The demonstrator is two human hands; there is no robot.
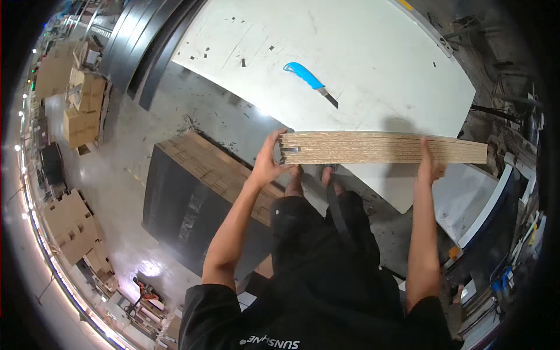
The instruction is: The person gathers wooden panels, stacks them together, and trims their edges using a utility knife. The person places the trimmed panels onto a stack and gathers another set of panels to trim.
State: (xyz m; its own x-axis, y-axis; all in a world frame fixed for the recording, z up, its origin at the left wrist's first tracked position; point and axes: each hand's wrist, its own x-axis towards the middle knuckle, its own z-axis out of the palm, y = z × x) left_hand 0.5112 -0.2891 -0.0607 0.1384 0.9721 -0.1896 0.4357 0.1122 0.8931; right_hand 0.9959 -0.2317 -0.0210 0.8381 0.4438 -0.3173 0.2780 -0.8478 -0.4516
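Note:
A long stack of chipboard panels (356, 148), raw speckled edges facing up, lies across the near edge of the white table. Around its left end my left hand (268, 163) is closed, close to dark notches in the end of the stack. My right hand (429, 166) grips the stack toward its right end, thumb laid over the top and the other fingers partly hidden below. Beyond the stack, a utility knife with a blue handle (304, 76) rests on the table, its dark blade toward me.
Small black scraps dot the white table (373, 70). On the floor to the left stands a large pile of dark-faced panels (186, 198). Long black boards (140, 46) lie at the far left, with cardboard boxes (81, 125) farther off. A dark curved-edged object (487, 216) sits at right.

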